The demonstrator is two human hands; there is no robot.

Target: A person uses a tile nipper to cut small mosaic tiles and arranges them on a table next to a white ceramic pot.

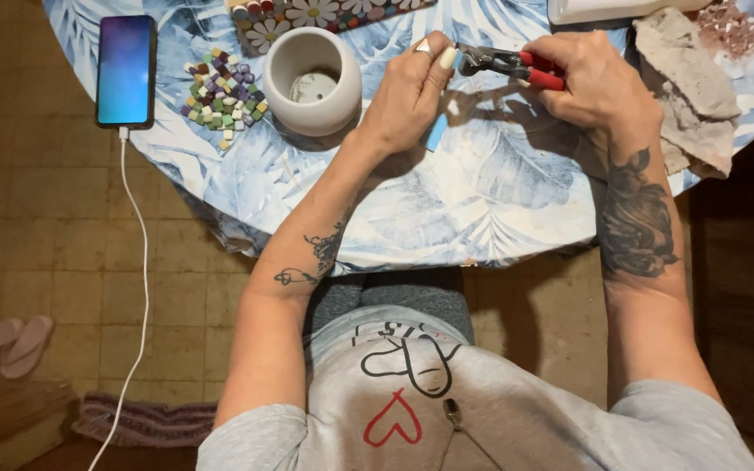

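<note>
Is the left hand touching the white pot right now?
Apart. In the head view the left hand is held up at the nippers gripped by the right hand, and a strip of blue-patterned tablecloth shows between it and the white pot.

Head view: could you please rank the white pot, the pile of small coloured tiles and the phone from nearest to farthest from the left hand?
1. White pot, just beside the left hand.
2. Pile of small coloured tiles, beyond the pot.
3. Phone, at the table's far edge.
</note>
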